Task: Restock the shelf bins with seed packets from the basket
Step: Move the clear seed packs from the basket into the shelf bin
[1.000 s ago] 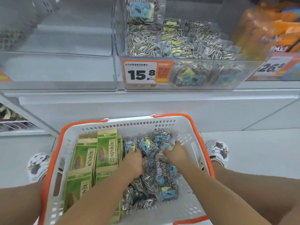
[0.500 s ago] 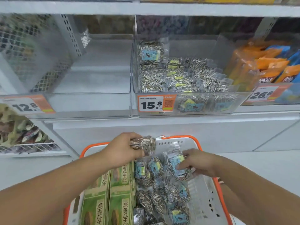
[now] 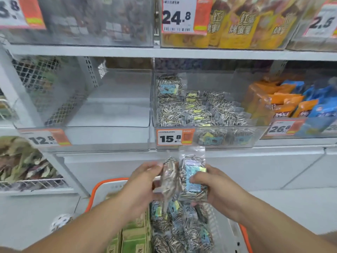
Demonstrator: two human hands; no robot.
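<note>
I am gripping one clear seed packet [image 3: 170, 178] in my left hand [image 3: 141, 187] and another seed packet [image 3: 193, 178] in my right hand [image 3: 217, 187], above the basket [image 3: 94, 190], below the 15.8 bin [image 3: 206, 137]

Setting: retail shop, snack aisle of a grocery or convenience store.

Evidence:
- Grey metal shelving [image 3: 182, 52] in tiers, with perforated uprights and wire mesh dividers [image 3: 45, 88].
- Clear plastic shelf bins [image 3: 206, 141] holding packaged goods in bulk: striped seed packets [image 3: 197, 110], orange and blue snack bags [image 3: 291, 103], yellow packs [image 3: 242, 26] on the tier above.
- Printed price tags clipped to bin fronts: 15.8 [image 3: 170, 138], 12.8 [image 3: 43, 139], 24.8 [image 3: 177, 15], 26.8 [image 3: 280, 128], each white with an orange panel; one carries a barcode.
- Orange-rimmed white shopping basket [image 3: 102, 185] loaded with matching seed packets and green packs [image 3: 133, 236].
- Pale tiled floor [image 3: 300, 207].
</note>
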